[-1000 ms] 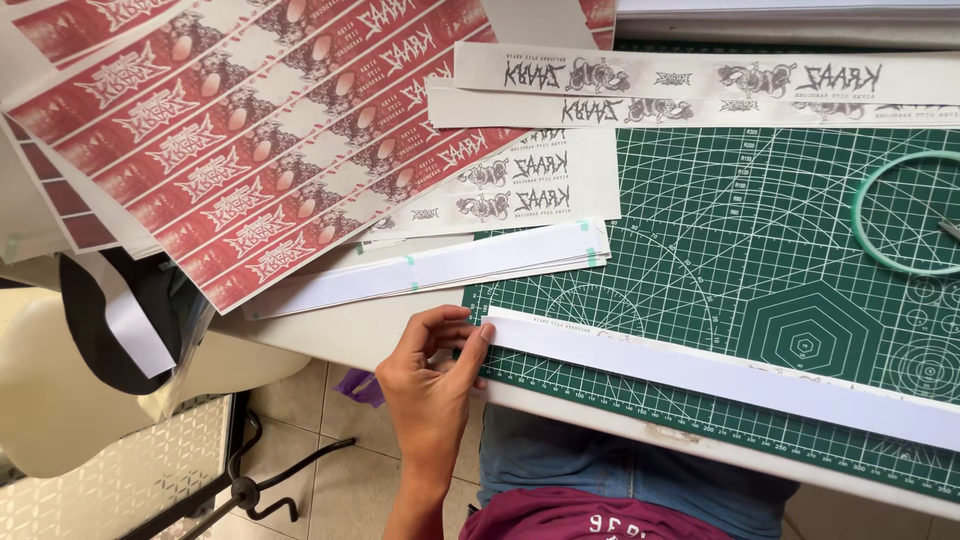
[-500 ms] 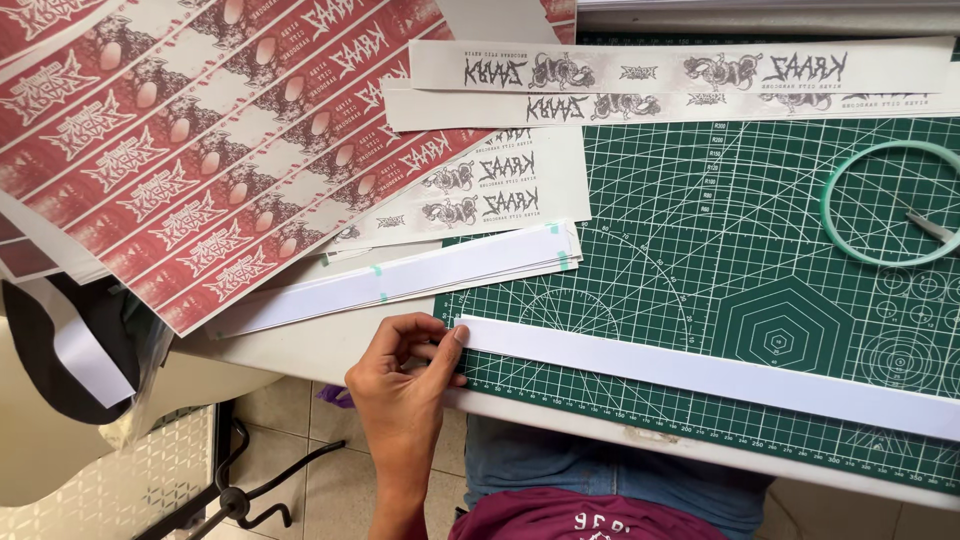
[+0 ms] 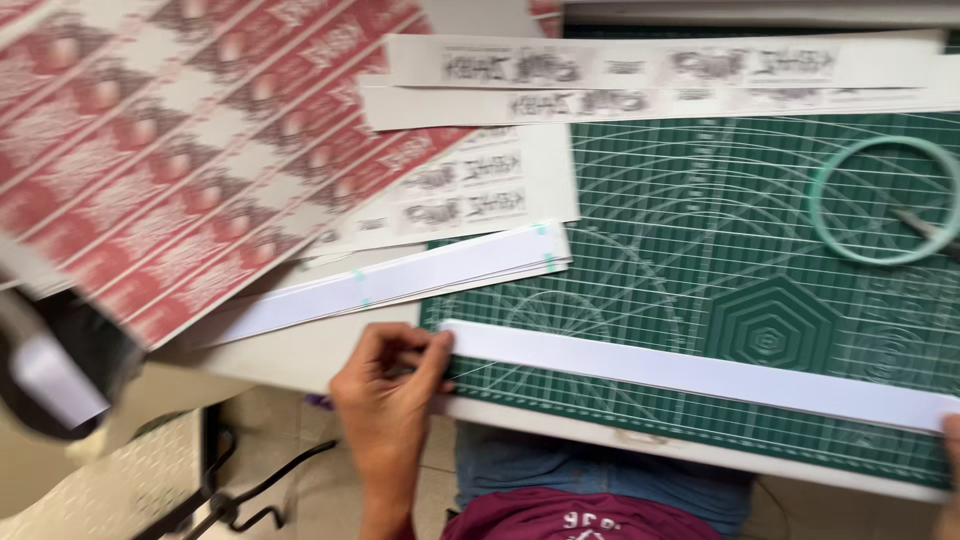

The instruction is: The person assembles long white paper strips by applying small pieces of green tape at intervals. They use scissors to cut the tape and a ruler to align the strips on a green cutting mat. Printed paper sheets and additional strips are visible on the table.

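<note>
A long white paper strip [image 3: 700,372] lies slantwise across the near part of a green cutting mat [image 3: 690,230]. My left hand [image 3: 388,398] pinches the strip's left end at the mat's corner, thumb and fingers closed on the paper. Only a sliver of my right hand [image 3: 951,432] shows at the right edge, by the strip's other end; its grip is hidden. The frame is motion-blurred.
A stack of white strips [image 3: 400,282] lies just beyond my left hand. Red printed sheets [image 3: 170,170] cover the left. Grey-printed strips [image 3: 650,68] lie along the top. A pale green tape ring [image 3: 880,200] rests on the mat's right side. The table edge runs close to my body.
The view has shifted a little and blurred. My left hand stays on the strip's left end. A sliver of my right hand has come into view at the right edge.
</note>
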